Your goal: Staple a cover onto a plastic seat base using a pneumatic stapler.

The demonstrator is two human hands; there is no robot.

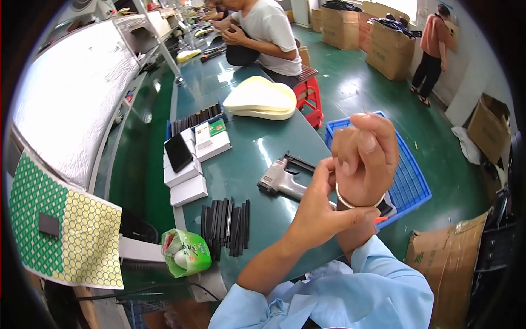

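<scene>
"Where's the bangle [347,203]?"
"Right of centre, around the wrist [361,192] of the right hand [366,156], whose fingers curl inward."
"And the left hand [315,211]?"
"Fingers clasped about that wrist; a staple gun [279,176] lies on the bench [230,175], mid-frame."

Free lane across the green tabletop [241,170] between black strips [218,225] and staple gun [279,178], foam pads [260,98] beyond.

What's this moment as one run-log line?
left hand: around right wrist, at bracelet | right hand: raised, loosely curled | on table: grey pistol-grip tool
</scene>
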